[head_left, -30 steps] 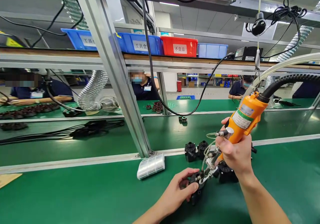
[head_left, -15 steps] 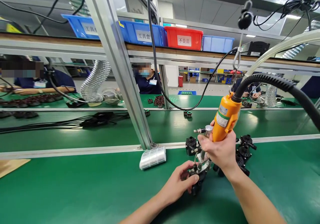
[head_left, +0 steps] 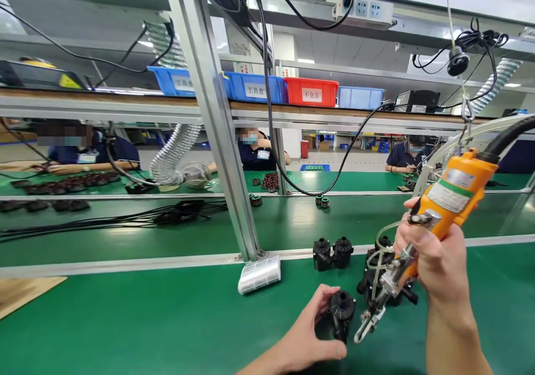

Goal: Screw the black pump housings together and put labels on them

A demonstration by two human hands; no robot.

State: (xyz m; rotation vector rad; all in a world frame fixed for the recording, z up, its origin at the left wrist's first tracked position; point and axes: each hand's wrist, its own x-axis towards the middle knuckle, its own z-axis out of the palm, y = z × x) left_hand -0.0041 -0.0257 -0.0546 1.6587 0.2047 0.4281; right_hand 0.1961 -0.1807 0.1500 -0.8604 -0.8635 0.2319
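Note:
My left hand [head_left: 307, 333] grips a small black pump housing [head_left: 341, 310] that stands on the green mat [head_left: 167, 319]. My right hand [head_left: 434, 258] is wrapped round an orange powered screwdriver [head_left: 453, 194], tilted down to the left. Its metal tip [head_left: 364, 324] hangs just right of the housing, apart from it. A black hose and a clear tube run from the tool's top to the right.
Several more black housings [head_left: 333, 252] stand behind and under the tool. A clear plastic piece [head_left: 259, 273] lies at the foot of a slanted aluminium post [head_left: 217, 124]. Blue and red bins [head_left: 311, 92] sit on the shelf. Other people work across the conveyor belt.
The screwdriver has lifted off the housing and swung to the right, now tilted more. My left hand still holds the housing. The view has shifted slightly.

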